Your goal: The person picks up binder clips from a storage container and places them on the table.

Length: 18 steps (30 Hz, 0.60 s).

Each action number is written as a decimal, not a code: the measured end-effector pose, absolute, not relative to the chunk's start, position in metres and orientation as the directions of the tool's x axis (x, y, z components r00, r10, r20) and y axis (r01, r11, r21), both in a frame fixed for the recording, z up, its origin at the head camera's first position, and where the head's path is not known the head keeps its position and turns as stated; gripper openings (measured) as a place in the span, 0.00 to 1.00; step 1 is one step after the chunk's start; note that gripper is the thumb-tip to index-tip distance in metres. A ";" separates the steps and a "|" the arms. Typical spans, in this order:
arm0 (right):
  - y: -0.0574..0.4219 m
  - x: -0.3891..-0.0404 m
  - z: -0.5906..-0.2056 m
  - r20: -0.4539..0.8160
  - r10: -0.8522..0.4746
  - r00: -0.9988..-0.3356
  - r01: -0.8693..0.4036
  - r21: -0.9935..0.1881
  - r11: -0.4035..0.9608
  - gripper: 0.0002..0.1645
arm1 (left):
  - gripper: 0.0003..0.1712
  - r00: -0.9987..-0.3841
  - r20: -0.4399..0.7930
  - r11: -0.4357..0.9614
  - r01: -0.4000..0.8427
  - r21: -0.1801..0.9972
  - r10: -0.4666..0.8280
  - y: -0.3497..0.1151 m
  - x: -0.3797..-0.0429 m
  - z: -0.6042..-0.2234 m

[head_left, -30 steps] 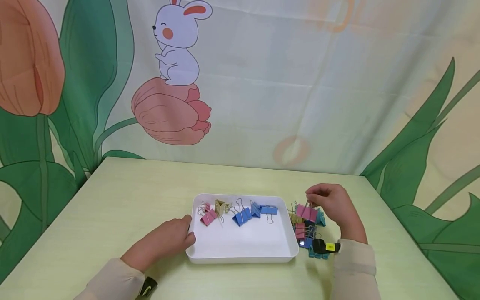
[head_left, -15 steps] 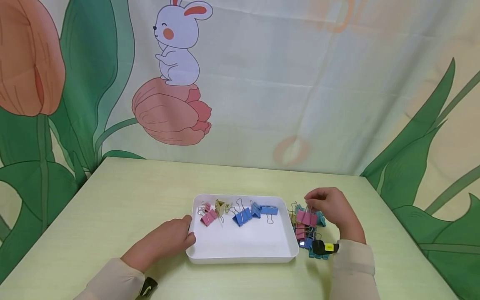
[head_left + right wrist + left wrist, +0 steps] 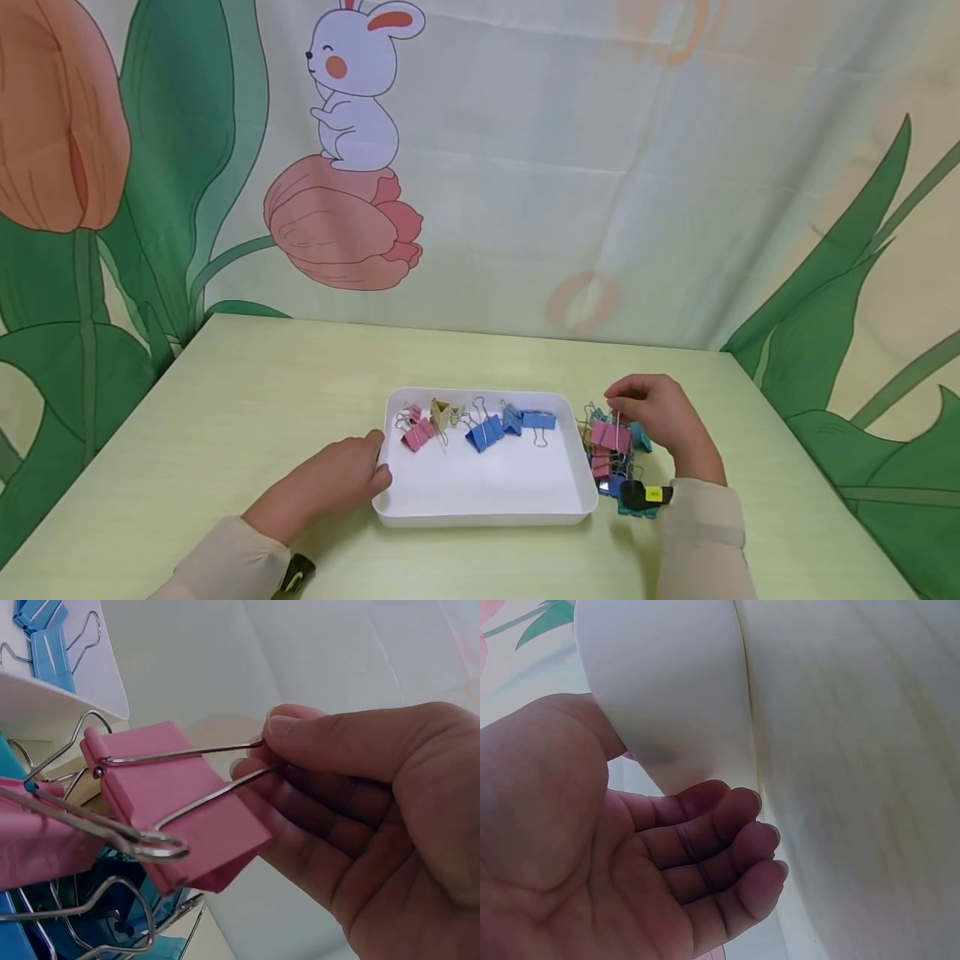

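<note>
My right hand (image 3: 663, 414) pinches a pink binder clip (image 3: 180, 799) by its wire handle, between thumb and fingertips. That clip is just over a pile of binder clips (image 3: 617, 485) right of the white tray (image 3: 487, 521). Several pink, teal and blue clips lie close under it in the right wrist view. My left hand (image 3: 348, 473) holds the tray's left end, with curled fingers (image 3: 754, 889) against the outer wall and the thumb over the rim. Inside the tray, pink clips (image 3: 417, 434), yellow clips (image 3: 441, 412) and blue clips (image 3: 485, 432) sit in a row along the back.
The pale yellow table (image 3: 315, 358) ends at a printed curtain (image 3: 510, 208) behind. The clip pile borders the tray's right wall. A black strap device (image 3: 647, 495) is on my right wrist, and another (image 3: 297, 573) is on the left.
My right hand has shifted slightly down and left, with the pink binder clip still pinched and a little lower. My left hand and the tray have stayed put.
</note>
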State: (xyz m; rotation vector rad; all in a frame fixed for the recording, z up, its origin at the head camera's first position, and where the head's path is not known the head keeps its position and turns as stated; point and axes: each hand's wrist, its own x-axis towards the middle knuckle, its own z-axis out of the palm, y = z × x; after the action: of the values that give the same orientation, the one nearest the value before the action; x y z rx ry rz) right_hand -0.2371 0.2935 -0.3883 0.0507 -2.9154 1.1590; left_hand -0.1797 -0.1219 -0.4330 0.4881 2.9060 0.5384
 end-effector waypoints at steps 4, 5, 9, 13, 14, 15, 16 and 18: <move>0.294 -0.237 -0.388 0.012 -0.025 -1.000 -0.027 -0.682 0.731 0.11 | 0.27 -0.936 -0.083 0.883 0.291 0.367 0.343 -0.122 -0.180 -0.433; 0.294 -0.237 -0.388 0.013 -0.026 -1.000 -0.028 -0.681 0.732 0.11 | 0.27 -0.935 -0.079 0.882 0.296 0.365 0.346 -0.122 -0.180 -0.433; 0.294 -0.236 -0.387 0.019 -0.031 -0.999 -0.035 -0.683 0.729 0.12 | 0.26 -0.934 -0.063 0.879 0.308 0.365 0.353 -0.122 -0.180 -0.432; 0.294 -0.235 -0.388 0.015 -0.031 -0.999 -0.033 -0.686 0.727 0.12 | 0.26 -0.933 -0.062 0.879 0.310 0.363 0.354 -0.122 -0.180 -0.432; 0.294 -0.235 -0.388 0.014 -0.030 -0.999 -0.031 -0.686 0.727 0.12 | 0.25 -0.933 -0.061 0.879 0.310 0.363 0.355 -0.122 -0.180 -0.432; 0.294 -0.235 -0.388 0.013 -0.029 -0.999 -0.030 -0.687 0.726 0.12 | 0.25 -0.933 -0.061 0.879 0.311 0.363 0.355 -0.122 -0.180 -0.433; 0.293 -0.235 -0.388 0.013 -0.029 -1.000 -0.030 -0.687 0.726 0.12 | 0.26 -0.933 -0.064 0.879 0.310 0.363 0.355 -0.122 -0.180 -0.433; 0.293 -0.235 -0.388 0.013 -0.028 -1.000 -0.029 -0.686 0.727 0.12 | 0.25 -0.932 -0.065 0.877 0.311 0.366 0.357 -0.122 -0.180 -0.433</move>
State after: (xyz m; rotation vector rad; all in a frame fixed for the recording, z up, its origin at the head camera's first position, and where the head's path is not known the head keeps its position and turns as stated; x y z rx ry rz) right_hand -0.2346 0.2934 -0.3881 0.0481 -2.9173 1.1594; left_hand -0.1799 -0.1222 -0.4330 0.5209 2.9164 0.5368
